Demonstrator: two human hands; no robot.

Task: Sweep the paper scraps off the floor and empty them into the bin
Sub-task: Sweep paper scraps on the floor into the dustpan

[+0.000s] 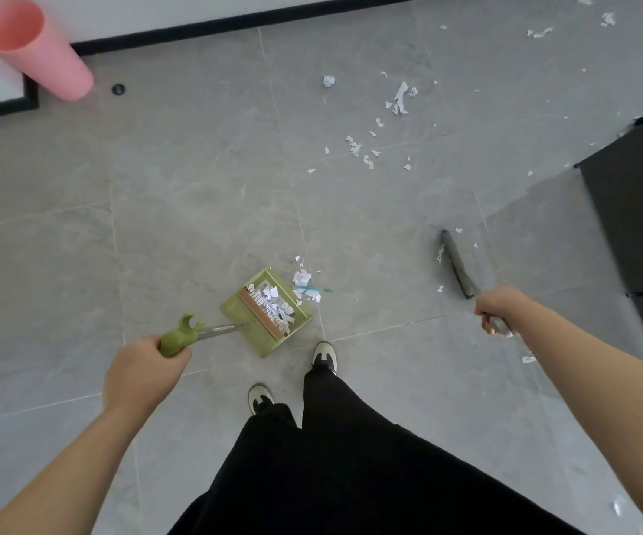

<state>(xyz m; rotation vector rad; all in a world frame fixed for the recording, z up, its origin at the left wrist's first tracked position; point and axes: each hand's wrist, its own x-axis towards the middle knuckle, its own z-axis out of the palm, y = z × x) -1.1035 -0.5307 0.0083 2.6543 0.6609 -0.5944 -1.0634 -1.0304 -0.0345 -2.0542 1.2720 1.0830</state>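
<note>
Black trousers (351, 457), grey tiled floor (196, 187), scattered paper scraps (399, 100), perhaps pink bin (30, 46)

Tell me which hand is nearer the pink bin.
Left. The left hand grips the dustpan handle below the pink bin; the right hand, holding the broom, is far across the floor.

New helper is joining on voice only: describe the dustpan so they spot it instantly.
Look at the grey tiled floor just ahead of the person's shoes. The dustpan sits there, held by its long handle in the left hand. It is the only olive-green thing, with white paper scraps inside.
</note>
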